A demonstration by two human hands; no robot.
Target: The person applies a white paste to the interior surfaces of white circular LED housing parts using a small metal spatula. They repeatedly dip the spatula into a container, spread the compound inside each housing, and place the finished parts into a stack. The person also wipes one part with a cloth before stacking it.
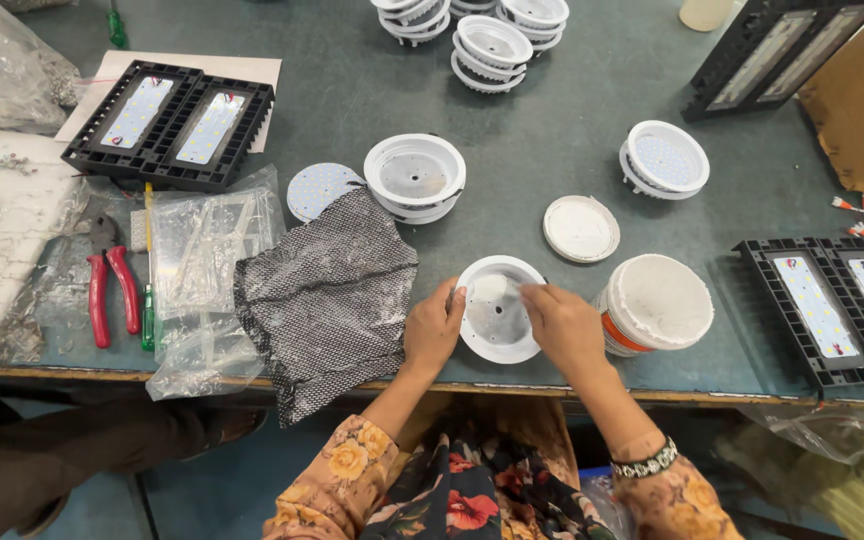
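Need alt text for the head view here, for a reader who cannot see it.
Seen from above, a person's left hand steadies a round white lamp housing on a grey-green table while the right hand reaches into its bowl. A dark mesh cloth lies to the left, a white tub to the right, with black light panels and more white housings beyond.

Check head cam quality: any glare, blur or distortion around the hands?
Head view: even overhead light, soft shadows under left hand and right hand; both sharp on the white housing. Mild glare on the plastic bags. Wide-angle bend shows along the table edge.
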